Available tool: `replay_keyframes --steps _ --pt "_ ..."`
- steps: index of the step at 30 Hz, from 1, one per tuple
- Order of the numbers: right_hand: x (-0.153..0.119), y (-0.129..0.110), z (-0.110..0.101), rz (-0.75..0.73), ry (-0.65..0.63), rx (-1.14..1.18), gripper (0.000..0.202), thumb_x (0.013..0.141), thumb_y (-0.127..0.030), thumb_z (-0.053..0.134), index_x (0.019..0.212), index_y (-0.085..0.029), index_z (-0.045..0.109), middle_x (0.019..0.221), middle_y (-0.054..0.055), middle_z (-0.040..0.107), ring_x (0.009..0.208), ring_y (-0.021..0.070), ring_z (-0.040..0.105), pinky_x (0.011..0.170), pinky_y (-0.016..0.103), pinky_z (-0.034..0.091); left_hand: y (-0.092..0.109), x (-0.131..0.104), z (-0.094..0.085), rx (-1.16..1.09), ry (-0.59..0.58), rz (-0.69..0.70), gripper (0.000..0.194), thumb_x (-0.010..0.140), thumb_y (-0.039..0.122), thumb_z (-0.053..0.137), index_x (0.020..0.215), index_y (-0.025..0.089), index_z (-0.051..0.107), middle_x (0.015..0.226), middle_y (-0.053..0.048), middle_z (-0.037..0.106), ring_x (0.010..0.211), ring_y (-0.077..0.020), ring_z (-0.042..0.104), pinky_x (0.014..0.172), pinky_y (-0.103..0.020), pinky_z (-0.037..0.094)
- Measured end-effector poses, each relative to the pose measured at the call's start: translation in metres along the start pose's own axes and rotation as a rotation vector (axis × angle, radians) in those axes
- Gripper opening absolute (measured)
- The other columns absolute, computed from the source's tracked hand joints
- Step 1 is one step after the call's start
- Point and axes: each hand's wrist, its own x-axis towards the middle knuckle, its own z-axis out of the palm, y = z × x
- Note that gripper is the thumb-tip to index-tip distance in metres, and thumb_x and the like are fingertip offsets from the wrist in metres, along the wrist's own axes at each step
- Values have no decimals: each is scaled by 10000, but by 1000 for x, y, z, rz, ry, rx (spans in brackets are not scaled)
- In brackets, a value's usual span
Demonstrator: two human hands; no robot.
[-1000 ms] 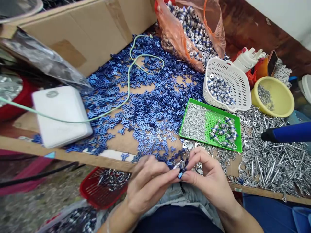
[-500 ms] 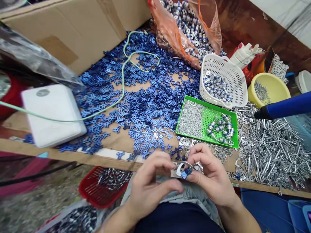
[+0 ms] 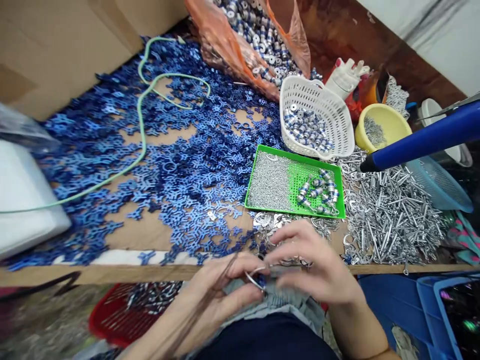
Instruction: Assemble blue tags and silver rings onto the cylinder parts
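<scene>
Steady is the word here: the silver ring (image 3: 254, 282) and its blue piece (image 3: 261, 279), over the lap by the table edge (image 3: 150, 274), want a firm, level pinch. The left hand (image 3: 225, 282) grips them between thumb and fingers; the right hand (image 3: 317, 265), blurred, hovers half-open alongside, contact impossible to tell.
</scene>
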Motion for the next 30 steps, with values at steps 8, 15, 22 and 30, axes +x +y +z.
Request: replay_keyframes --steps 8,15,22,30 --pt "7 66 -38 508 210 -687 148 790 -329 597 784 -201 670 792 66 598 804 237 460 736 394 350 -27 -12 7 87 273 -60 141 777 250 625 902 236 688 806 -37 703 701 -176 671 568 -215 570" --pt "19 71 -38 485 -28 -749 131 824 -222 531 741 -170 618 819 80 553 839 251 440 751 405 350 -15 -16 12 -88 375 -376 168 741 314 654 877 235 714 888 -63 671 828 -221 624 590 -250 561" --pt "-5 55 -24 403 264 10 125 899 -302 416 896 -217 507 863 35 567 840 176 527 764 344 415 -17 3 21 -695 556 -463 314 591 412 785 802 187 724 699 -25 647 559 -96 564 539 -190 497" --pt "-20 6 31 231 400 354 155 819 -153 584 931 -256 610 730 -24 606 666 106 569 592 230 453 -8 22 28 -1064 531 -443 304 561 392 812 766 190 711 597 9 610 538 -64 532 518 -150 452"
